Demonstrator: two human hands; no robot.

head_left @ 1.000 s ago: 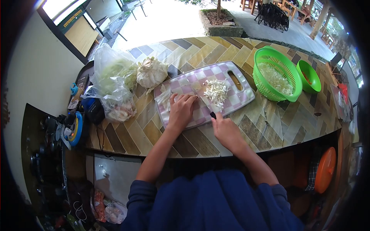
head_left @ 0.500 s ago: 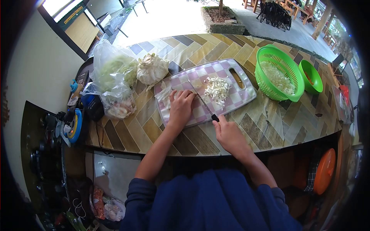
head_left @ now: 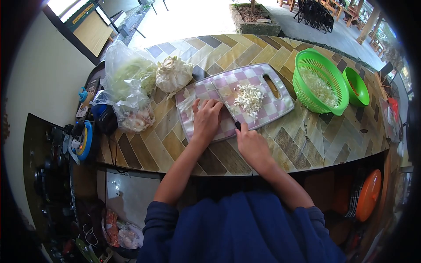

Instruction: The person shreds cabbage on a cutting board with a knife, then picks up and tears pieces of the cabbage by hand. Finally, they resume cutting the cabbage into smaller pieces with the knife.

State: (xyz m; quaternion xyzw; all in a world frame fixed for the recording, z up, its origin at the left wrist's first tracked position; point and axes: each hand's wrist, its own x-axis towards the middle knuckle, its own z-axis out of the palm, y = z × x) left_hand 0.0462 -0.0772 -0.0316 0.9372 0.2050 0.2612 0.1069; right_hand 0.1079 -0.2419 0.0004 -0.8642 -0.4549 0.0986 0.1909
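Note:
My right hand (head_left: 253, 147) is closed round the black handle of a knife (head_left: 224, 101), whose thin blade points up and left across the checkered cutting board (head_left: 274, 109). My left hand (head_left: 207, 117) presses down on the board beside the blade, fingers bent; what lies under its fingertips is too small and hidden to name. White peelings (head_left: 187, 104) lie to the left of that hand. A pile of chopped white pieces (head_left: 249, 100) sits on the board to the right of the blade.
A whitish cabbage-like head (head_left: 174, 75) and plastic bags of vegetables (head_left: 129, 83) stand left of the board. On the right are a green basket (head_left: 302, 90) with shredded vegetable and a green bowl (head_left: 360, 98). Electronic devices (head_left: 104, 118) sit at the far left.
My right hand and the knife handle have moved slightly left and up, closer to my left hand. The view has shifted a little.

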